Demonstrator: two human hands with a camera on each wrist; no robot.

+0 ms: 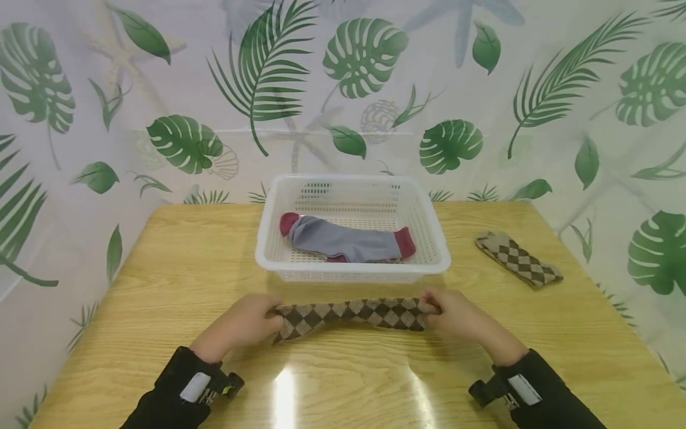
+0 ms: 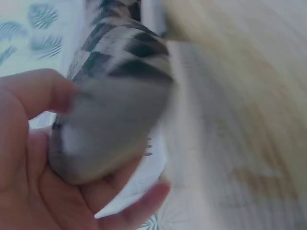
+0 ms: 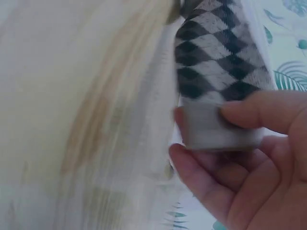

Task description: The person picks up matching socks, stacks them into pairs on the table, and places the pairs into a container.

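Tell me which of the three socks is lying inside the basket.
The grey sock with maroon toe and cuff lies in the white basket. Both checked socks are outside it: one stretched between the hands, one on the table at right.

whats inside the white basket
In the white basket lies a grey sock with maroon toe and cuff. A maroon bit shows beneath its middle, perhaps a second sock, mostly covered. The near wall hides part of the basket floor.

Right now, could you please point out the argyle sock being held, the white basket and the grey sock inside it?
argyle sock (image 1: 351, 314), head view, middle of its stretched length.
white basket (image 1: 351, 266), head view, near rim.
grey sock (image 1: 343, 240), head view, middle of its grey body.
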